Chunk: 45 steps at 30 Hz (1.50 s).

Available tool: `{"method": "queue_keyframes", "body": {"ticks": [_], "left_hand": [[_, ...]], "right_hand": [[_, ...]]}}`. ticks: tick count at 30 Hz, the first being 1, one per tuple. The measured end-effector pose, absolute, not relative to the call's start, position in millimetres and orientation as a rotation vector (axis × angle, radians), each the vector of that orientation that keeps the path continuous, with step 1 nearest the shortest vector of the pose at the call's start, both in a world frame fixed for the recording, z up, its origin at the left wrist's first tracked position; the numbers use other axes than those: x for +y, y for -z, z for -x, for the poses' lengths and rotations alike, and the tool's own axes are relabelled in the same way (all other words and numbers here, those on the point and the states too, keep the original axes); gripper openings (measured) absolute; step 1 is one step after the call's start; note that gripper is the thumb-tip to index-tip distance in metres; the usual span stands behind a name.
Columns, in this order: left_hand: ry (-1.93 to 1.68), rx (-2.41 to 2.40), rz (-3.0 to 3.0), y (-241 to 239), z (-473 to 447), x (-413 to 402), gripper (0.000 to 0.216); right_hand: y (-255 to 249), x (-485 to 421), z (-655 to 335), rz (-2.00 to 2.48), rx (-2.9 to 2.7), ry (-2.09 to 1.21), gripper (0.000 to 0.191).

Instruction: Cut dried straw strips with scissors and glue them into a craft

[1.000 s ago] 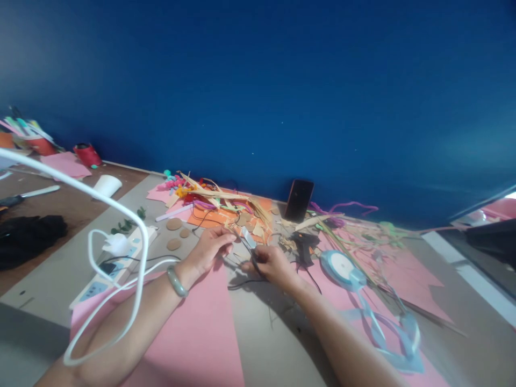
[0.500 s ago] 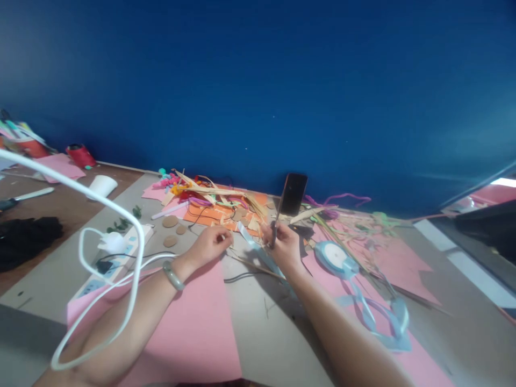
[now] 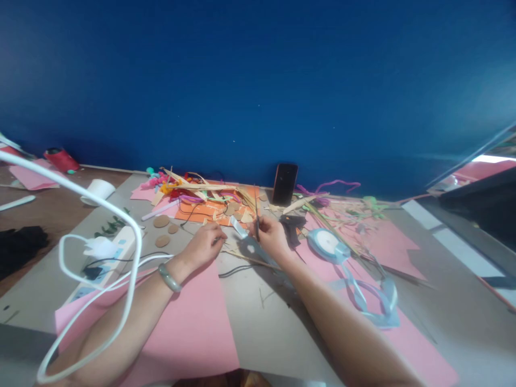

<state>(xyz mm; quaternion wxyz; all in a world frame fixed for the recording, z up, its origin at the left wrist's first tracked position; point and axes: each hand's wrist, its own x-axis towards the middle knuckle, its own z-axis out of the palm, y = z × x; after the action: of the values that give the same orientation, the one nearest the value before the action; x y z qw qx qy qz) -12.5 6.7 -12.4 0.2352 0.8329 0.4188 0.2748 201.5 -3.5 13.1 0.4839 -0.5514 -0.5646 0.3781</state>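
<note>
Nearest, a white cable (image 3: 139, 263) is looped in front of the left forearm, and a pink sheet (image 3: 193, 328) is laid beneath that forearm on the grey table surface (image 3: 266, 333). A pale green bracelet (image 3: 169, 278) is worn on the left wrist. At the right, loops of light blue ribbon (image 3: 389, 322) are spread over a second pink sheet (image 3: 427, 357), near a spool (image 3: 324, 242). The left hand (image 3: 207, 242) is held with its fingers curled and brought close to the thumb; whether anything is pinched there cannot be told. By the right hand (image 3: 272, 236), scissors (image 3: 257, 212) are gripped, their blades pointed up and away. Between the hands, a blue ribbon strip (image 3: 239, 228) is stretched slantwise over the table, its nearer part passing beside the right wrist. A black cord (image 3: 237, 270) is seen just nearer. Left of the left hand, a power strip (image 3: 124, 244) and cardboard discs (image 3: 162, 221) are set out; right of the right hand, a black tool (image 3: 293, 226) is placed. Farther off, an orange sheet (image 3: 189, 214) is partly covered by straw-coloured strips (image 3: 201, 188), and a phone (image 3: 285, 185) is propped near the blue wall (image 3: 258, 80).
</note>
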Motion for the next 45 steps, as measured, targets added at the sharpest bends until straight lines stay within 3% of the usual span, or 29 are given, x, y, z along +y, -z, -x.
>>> {"method": "queue_keyframes", "body": {"ticks": [5, 9, 15, 21, 29, 33, 38, 45], "left_hand": [[-0.696, 1.078, -2.301, 13, 11, 5, 0.035], [-0.807, 1.12, -2.233, 13, 13, 7, 0.033], [-0.912, 1.607, -2.216, 11, 25, 17, 0.017], [-0.768, 1.694, -2.246, 8, 21, 14, 0.01], [-0.618, 1.653, -2.287, 8, 10, 6, 0.011], [-0.754, 1.543, -2.222, 13, 12, 8, 0.014], [-0.993, 1.268, -2.144, 10, 8, 5, 0.012], [-1.042, 1.116, -2.349, -5, 5, -6, 0.022]], "right_hand": [[-3, -2, -203, 1.389, -1.622, -0.946, 0.005], [1, -3, -204, 1.439, -1.774, -0.866, 0.002], [3, -5, -201, 1.406, -1.993, -0.698, 0.015], [4, -11, -195, 1.31, -2.22, -0.532, 0.022], [-1, -12, -191, 1.331, -2.003, -0.742, 0.005], [-4, -13, -192, 1.327, -1.839, -0.744, 0.004], [-7, -13, -193, 1.333, -1.644, -0.79, 0.016], [-14, -14, -189, 1.305, -1.419, -1.108, 0.031]]}}
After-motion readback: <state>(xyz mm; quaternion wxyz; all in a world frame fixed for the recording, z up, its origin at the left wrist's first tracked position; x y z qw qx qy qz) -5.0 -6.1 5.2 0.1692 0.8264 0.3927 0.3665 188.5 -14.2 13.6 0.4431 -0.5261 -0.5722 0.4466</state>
